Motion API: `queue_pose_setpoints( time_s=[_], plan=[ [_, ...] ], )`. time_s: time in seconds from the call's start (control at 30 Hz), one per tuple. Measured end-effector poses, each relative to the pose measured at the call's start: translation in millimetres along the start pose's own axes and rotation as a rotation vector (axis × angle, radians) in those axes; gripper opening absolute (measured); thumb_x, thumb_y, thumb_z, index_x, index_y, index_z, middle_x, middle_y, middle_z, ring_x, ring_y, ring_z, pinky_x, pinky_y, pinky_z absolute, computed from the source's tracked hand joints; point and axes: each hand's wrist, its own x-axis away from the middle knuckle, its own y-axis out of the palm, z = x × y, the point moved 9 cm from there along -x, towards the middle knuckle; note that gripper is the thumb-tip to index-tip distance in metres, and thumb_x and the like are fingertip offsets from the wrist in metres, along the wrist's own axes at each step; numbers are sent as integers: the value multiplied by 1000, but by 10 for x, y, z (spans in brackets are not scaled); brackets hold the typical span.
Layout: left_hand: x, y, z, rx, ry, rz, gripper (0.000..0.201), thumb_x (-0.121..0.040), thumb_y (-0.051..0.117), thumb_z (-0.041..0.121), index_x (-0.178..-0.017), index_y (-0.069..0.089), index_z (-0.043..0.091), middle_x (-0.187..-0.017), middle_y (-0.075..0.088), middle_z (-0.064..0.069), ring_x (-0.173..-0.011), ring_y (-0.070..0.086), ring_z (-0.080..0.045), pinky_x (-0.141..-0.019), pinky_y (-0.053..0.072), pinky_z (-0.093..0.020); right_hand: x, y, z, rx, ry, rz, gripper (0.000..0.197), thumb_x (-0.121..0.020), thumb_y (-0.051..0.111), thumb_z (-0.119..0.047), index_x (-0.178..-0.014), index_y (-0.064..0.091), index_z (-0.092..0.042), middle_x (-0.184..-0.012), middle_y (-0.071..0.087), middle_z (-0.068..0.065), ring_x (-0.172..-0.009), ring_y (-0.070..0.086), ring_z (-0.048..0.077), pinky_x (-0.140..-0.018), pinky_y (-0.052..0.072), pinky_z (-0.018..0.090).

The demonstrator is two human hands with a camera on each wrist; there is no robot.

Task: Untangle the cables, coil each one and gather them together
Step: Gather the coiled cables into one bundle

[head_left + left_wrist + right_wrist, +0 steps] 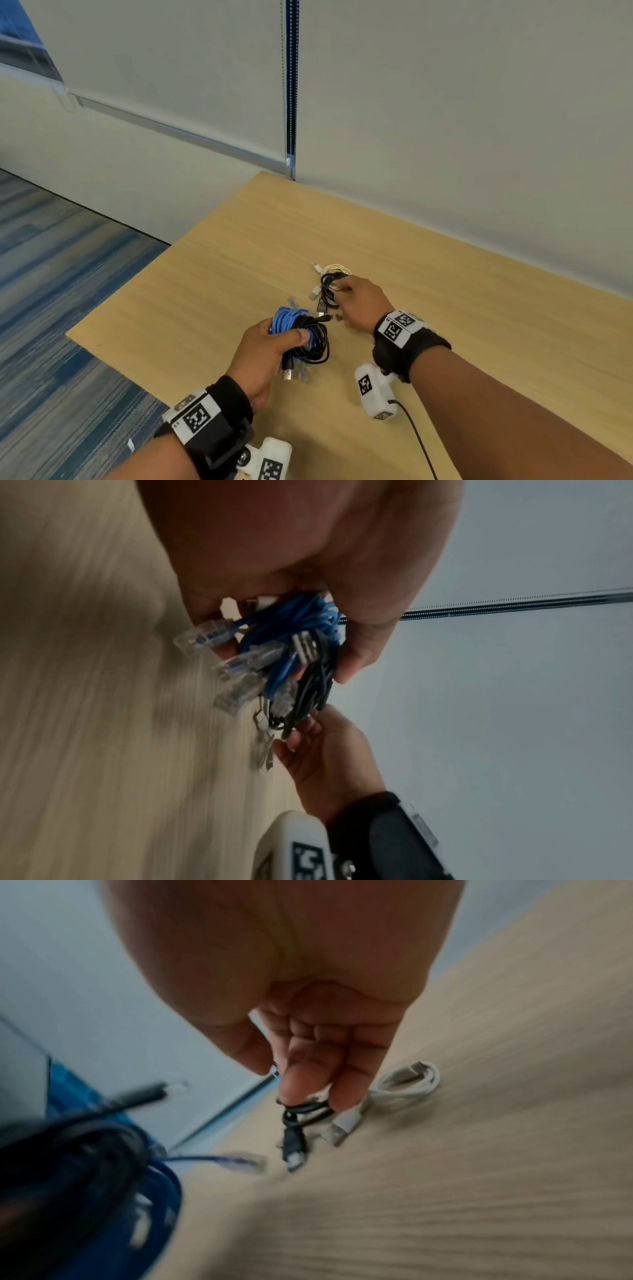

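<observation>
Black cable (328, 288) coil in right grip (359, 301) — tabletop (445, 274) beneath

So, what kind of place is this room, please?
Probably an office or meeting room: a pale wood-look table set against a plain wall, striped blue-grey carpet on the floor, and a window blind's bead chain hanging behind the table. Nothing homely shows.
</observation>
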Motion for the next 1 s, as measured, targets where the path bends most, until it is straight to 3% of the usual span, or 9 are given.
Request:
queue_pose_setpoints(
  time_s=[0.1, 0.23, 0.43, 0.5, 0.57, 0.7, 0.83, 0.93, 1.0],
  plan=[
    [-42, -103, 9, 14, 4, 30, 24, -85, 74, 4, -108, 73, 6, -103, 77, -17, -94, 74, -30, -78, 55, -37, -145, 177, 79, 319, -10, -4, 31, -96, 56, -37, -116, 63, -14, -106, 72, 14, -91, 68, 32, -71, 51, 33],
    [-61, -174, 22, 31, 15, 77, 25, -87, 72, 2, -111, 72, 6, -103, 78, -15, -97, 74, -29, -78, 54, -35, -69, 118, 70, 278, -38, 33, 40, -94, 59, -43, -127, 59, -20, -112, 70, 10, -97, 65, 31, -73, 42, 29],
    [-42, -96, 3, 40, 52, 126, 21, -88, 73, 5, -108, 72, 9, -99, 78, -13, -91, 75, -26, -73, 53, -33, 576, -377, -172, 229, -227, -6, 25, -92, 54, -51, -109, 63, -34, -76, 65, -8, -71, 61, 14, -63, 46, 31],
    [-28, 45, 9, 26, 73, 108, 19, -88, 73, 7, -106, 73, 12, -98, 79, -11, -89, 75, -24, -71, 52, -31, 823, -397, -236, 284, -281, -70, 24, -92, 53, -53, -105, 63, -35, -72, 60, -10, -65, 56, 11, -61, 44, 32],
    [-5, 232, 9, 18, 95, 70, 16, -87, 74, 11, -103, 76, 15, -96, 79, -10, -87, 75, -22, -69, 54, -30, 1022, -309, -268, 394, -329, -111, 31, -94, 47, -57, -105, 63, -33, -80, 62, -9, -72, 58, 14, -66, 48, 35],
    [64, 530, -64, 1, 109, 12, 17, -87, 74, 16, -104, 77, 18, -99, 78, -11, -91, 74, -24, -78, 56, -36, 1190, -224, -223, 465, -367, -62, 38, -102, 37, -52, -105, 65, -27, -98, 65, 2, -87, 60, 24, -75, 51, 40],
    [129, 584, -129, 6, 107, 29, 18, -90, 71, 12, -107, 75, 17, -100, 77, -13, -97, 73, -31, -87, 56, -44, 1295, -420, -199, 378, -419, 152, 24, -97, 56, -43, -103, 68, -23, -100, 51, -2, -86, 55, 20, -73, 48, 36],
    [180, 574, -89, 49, 103, 24, 21, -90, 71, 10, -110, 73, 12, -105, 77, -16, -102, 72, -35, -94, 56, -49, 1346, -398, -175, 229, -449, 142, 14, -94, 63, -32, -101, 66, -20, -103, 58, -3, -91, 55, 17, -83, 48, 38],
    [217, 565, -63, 78, 97, -8, 23, -91, 70, 10, -114, 73, 10, -107, 76, -16, -101, 73, -31, -87, 57, -42, 1380, -357, -160, 116, -444, 123, 10, -94, 64, -29, -98, 66, -20, -101, 64, -3, -94, 56, 18, -86, 48, 39]
  ],
)
